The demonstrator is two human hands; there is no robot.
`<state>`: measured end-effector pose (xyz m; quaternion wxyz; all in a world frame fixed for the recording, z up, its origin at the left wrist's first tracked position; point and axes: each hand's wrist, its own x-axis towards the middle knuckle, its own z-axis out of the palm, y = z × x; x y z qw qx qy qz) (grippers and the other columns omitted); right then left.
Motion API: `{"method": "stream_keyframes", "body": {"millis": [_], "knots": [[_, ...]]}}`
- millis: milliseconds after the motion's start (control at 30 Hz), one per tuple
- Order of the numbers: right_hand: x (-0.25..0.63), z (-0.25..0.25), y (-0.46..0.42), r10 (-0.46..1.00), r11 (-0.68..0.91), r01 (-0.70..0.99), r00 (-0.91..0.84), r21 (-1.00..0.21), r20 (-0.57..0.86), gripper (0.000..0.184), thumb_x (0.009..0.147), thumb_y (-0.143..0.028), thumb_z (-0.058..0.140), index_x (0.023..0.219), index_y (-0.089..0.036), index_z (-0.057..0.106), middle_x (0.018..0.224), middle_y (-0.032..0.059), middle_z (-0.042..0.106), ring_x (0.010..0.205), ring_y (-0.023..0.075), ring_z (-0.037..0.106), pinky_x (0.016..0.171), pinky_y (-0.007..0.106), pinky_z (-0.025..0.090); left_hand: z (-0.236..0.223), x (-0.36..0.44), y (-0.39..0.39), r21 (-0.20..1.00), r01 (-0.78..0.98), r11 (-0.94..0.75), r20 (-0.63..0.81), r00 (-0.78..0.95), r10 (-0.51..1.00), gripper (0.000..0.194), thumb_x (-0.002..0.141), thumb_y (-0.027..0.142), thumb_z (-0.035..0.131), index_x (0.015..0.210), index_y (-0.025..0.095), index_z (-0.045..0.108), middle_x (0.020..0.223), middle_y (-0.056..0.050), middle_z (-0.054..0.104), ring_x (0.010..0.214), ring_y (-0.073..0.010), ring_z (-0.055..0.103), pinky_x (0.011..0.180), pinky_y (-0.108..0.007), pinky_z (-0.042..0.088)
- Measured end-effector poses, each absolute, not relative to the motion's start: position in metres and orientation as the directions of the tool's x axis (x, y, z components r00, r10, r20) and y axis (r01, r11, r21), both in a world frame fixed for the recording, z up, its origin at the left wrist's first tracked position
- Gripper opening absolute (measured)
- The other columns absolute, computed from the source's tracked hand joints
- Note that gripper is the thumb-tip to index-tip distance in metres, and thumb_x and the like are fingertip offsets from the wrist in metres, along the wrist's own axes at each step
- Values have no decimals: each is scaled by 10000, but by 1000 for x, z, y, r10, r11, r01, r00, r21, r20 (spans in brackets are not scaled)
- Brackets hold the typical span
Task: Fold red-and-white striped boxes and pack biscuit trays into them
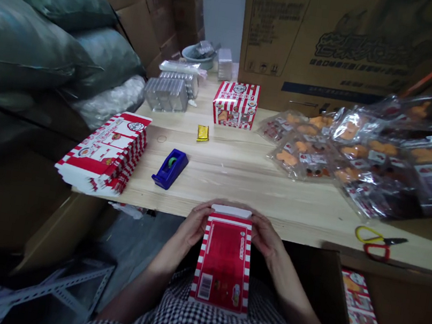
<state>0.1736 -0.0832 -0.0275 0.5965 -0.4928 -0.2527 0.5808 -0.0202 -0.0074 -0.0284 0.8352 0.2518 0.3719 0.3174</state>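
A red carton with striped edges (pixel 224 261) lies across my lap, its barcode side up and a white end flap at the far end. My left hand (pixel 195 225) grips its far left edge, fingers curled behind the flap. On the other side, my right hand (pixel 265 235) holds the far right edge in the same way; the fingertips of both hands are partly hidden. Beyond the hands, on the wooden table (pixel 229 180), lie a blue tape dispenser (pixel 171 169) with green tape and a small yellow packet (pixel 203 133).
Flat striped cartons (pixel 106 148) are stacked at left. An assembled box (pixel 235 105) stands at the back near clear plastic cases (pixel 166 95). Bagged orange items (pixel 303 148) spread over the right side. Scissors (pixel 378 241) rest by the front edge; a large cardboard box (pixel 282 42) stands behind.
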Motion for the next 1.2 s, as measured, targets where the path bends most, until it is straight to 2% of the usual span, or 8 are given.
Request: {"method": "stream_keyframes", "body": {"millis": [133,200,267,433,633,867,1033,1200], "knots": [[177,-14,-90,923,-208,-524,174,-826,-343,188,810,-321,719,997,-327,739,1029,12,756,991,254,695,872,399,561,-17,-21,-10,728,-369,577,-409,442,798,243,737,220,750,974,167,755,852,-50,767,689,-170,693,701,-272,536],[178,-7,-90,941,-203,-560,117,-803,-319,128,799,-322,717,915,-293,764,1005,35,766,992,267,695,877,401,552,-11,-24,-10,749,-365,552,-383,441,812,255,751,249,753,984,144,751,887,-65,770,718,-171,703,722,-269,538],[177,-1,-89,957,-196,-573,65,-796,-283,176,832,-377,683,905,-247,776,1037,66,767,1026,278,687,893,412,541,-5,-29,-10,763,-362,535,-350,463,814,250,765,266,749,975,132,750,923,-81,771,761,-185,714,735,-273,540],[169,8,-90,956,-168,-411,155,-896,-251,241,797,-366,784,1008,-252,767,1071,56,769,976,243,700,864,365,530,7,-37,-10,825,-293,483,-288,519,805,286,801,334,744,1018,147,759,959,-97,774,832,-220,729,768,-288,542],[177,-5,-83,964,-146,-345,160,-927,-212,170,791,-356,796,932,-262,791,1037,48,774,935,227,705,880,368,524,10,-32,-4,931,-111,348,-242,528,814,226,821,277,730,1005,165,796,999,-115,782,918,-250,730,856,-326,533],[197,4,-72,986,-167,-179,-37,-970,-162,193,879,-406,703,968,-257,788,1065,53,769,1013,222,690,928,375,508,7,-47,23,913,-44,405,-261,698,667,232,839,348,712,944,164,806,994,-129,783,1007,-283,716,913,-377,532],[198,16,-56,985,-171,-144,-43,-975,-166,198,834,-419,747,809,-226,784,867,37,780,810,187,698,793,327,530,23,-44,35,950,34,312,-232,746,624,223,838,312,723,1002,179,796,1033,-118,781,999,-262,723,902,-356,535],[201,12,-43,976,-218,-161,-50,-962,-213,207,746,-401,819,838,-217,803,818,30,788,712,173,696,721,312,539,32,-34,40,963,41,268,-207,752,626,251,817,260,741,1054,189,784,1047,-112,779,903,-220,739,798,-295,551]]}}
